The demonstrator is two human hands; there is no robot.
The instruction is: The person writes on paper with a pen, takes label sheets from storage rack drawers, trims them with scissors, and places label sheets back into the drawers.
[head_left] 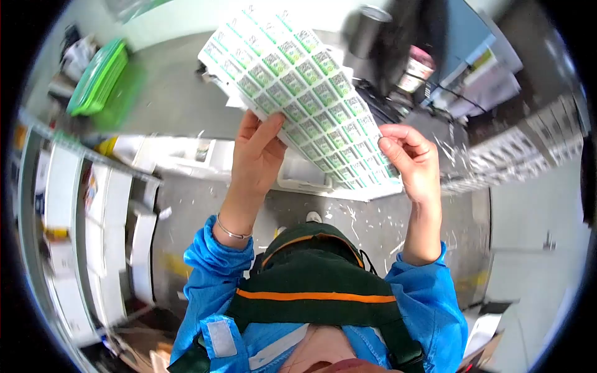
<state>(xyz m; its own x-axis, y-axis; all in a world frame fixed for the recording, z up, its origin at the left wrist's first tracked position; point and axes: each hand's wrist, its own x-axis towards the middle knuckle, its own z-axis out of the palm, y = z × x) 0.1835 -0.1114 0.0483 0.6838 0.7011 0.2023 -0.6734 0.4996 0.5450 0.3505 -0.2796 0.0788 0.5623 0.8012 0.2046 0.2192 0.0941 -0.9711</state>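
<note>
A large white sheet (305, 99) covered in rows of green-and-black printed labels is held up in front of me, tilted down to the right. My left hand (262, 140) pinches its lower left edge between thumb and fingers. On the right edge, near the lower corner, my right hand (407, 155) grips the sheet with thumb and bent fingers. Both hands are raised, with the sheet spanning the space between them. Part of the grey worktop (174, 87) is hidden behind the sheet.
Green plastic trays (99, 78) stand at the upper left. At the upper right are a dark cylinder (371, 31), a pink-lidded jar (418, 68) and papers (488, 87). White bins (106, 217) line the left shelves. Scraps litter the floor (348, 217).
</note>
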